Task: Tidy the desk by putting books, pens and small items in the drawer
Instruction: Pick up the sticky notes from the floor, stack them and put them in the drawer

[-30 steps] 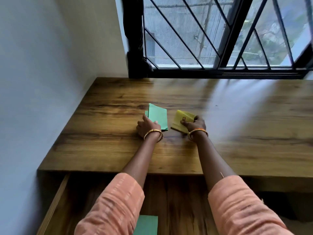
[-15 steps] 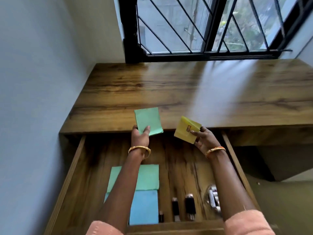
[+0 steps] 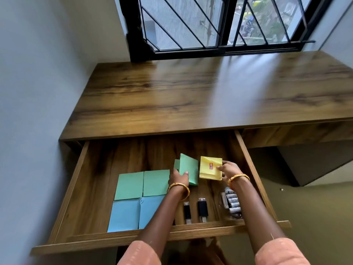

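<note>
Because both pads are bound for the open drawer [image 3: 248, 159], the left hand [image 3: 178, 176] grips the green pad [image 3: 189, 167] and the right hand [image 3: 228, 169] pinches the yellow pad [image 3: 210, 169] — low over its floor, beside the paper already stowed.

Barred window [image 3: 219, 22]; pale wall [image 3: 38, 64]

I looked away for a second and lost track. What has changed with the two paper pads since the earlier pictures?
Both pads left the desk top. The left hand carried the green pad and the right hand the yellow pad toward the person and down into the open drawer. Neither has been let go. The green and blue sheets, USB sticks and batteries lie unmoved.
</note>
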